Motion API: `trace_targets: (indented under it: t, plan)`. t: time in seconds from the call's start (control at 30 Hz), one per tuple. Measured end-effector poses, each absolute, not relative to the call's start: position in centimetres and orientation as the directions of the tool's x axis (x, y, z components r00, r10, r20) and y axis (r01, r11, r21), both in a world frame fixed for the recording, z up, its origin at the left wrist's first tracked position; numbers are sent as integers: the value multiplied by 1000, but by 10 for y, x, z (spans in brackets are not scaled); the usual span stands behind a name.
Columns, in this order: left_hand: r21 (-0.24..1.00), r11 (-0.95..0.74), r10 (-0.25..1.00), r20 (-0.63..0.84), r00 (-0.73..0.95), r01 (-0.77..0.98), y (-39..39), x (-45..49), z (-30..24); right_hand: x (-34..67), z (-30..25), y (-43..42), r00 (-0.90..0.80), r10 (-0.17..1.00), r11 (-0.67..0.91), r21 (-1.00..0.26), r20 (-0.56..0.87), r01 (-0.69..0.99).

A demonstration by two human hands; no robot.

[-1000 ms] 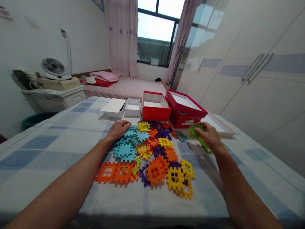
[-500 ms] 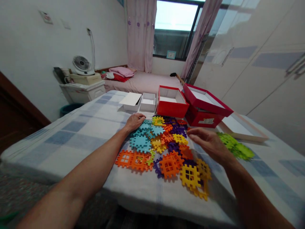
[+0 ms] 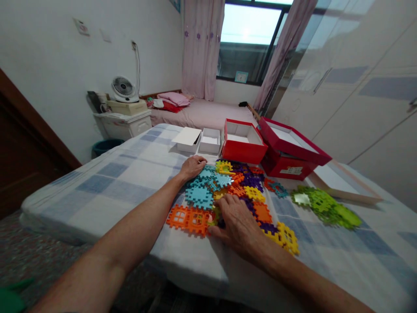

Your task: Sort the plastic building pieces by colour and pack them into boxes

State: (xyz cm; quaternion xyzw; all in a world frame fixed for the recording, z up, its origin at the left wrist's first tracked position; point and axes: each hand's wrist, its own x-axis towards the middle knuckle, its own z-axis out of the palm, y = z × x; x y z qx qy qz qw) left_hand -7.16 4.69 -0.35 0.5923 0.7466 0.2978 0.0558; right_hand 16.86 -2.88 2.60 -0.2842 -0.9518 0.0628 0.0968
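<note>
A pile of toothed plastic building tiles lies on the cloth-covered surface before me. My left hand (image 3: 193,168) rests at the pile's left edge, touching the cyan tiles (image 3: 199,198). Its fingers curl inward, and what they may hold is hidden. Over the pile's front middle, my right hand (image 3: 237,221) has its thumb apart from its fingers. Between them shows part of a yellow-green tile (image 3: 214,216). Joined orange tiles (image 3: 188,219) lie just left of its thumb. Beneath its wrist and forearm, yellow tiles (image 3: 288,237) and purple tiles (image 3: 269,228) are partly covered.
Behind the pile stand small white boxes (image 3: 210,148), an open red box (image 3: 243,150) and a dark red box (image 3: 288,167) with a tilted lid. Lime-green tiles (image 3: 329,208) lie apart at right, near a shallow box lid (image 3: 345,184). The front edge of the checked cloth (image 3: 189,265) is close.
My right hand has moved left and nearer, from the pile's right side onto its front middle. An orange and a cyan tile now show at right. My view has turned slightly left.
</note>
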Motion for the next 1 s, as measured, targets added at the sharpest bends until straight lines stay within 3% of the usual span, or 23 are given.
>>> trace_targets:
  t: [0.23, 0.4, 0.5, 0.57, 0.63, 0.73, 0.8, 0.9, 1.0]
  plan:
    - [511, 131, 920, 258, -296, 850, 47, -70, -2, 193, 60, -5, -777, 612, 781, -261, 144, 567]
    - [517, 138, 918, 255, -305, 845, 45, -69, -1, 205, 84, 37, -662, 738, 614, -541, 133, 575]
    - [518, 142, 915, 256, -311, 844, 45, -69, -2, 199, 79, 66, -581, 804, 454, -761, 126, 463]
    - [516, 143, 915, 255, -312, 844, 46, -69, -2, 188, 70, 83, -538, 828, 415, -821, 162, 392]
    - [515, 143, 916, 254, -310, 845, 46, -69, -2, 175, 60, 98, -498, 817, 515, -756, 291, 403]
    - [511, 142, 918, 254, -306, 848, 45, -68, -1, 158, 48, 109, -505, 718, 695, -533, 479, 483]
    - [509, 140, 918, 254, -304, 849, 44, -68, -1, 151, 45, 110, -565, 681, 731, -479, 466, 485]
    - [511, 137, 919, 254, -302, 848, 44, -68, -1, 148, 47, 107, -638, 688, 700, -545, 344, 461]
    - [512, 139, 917, 257, -305, 848, 44, -68, -3, 144, 53, 108, -573, 750, 654, -503, 331, 566]
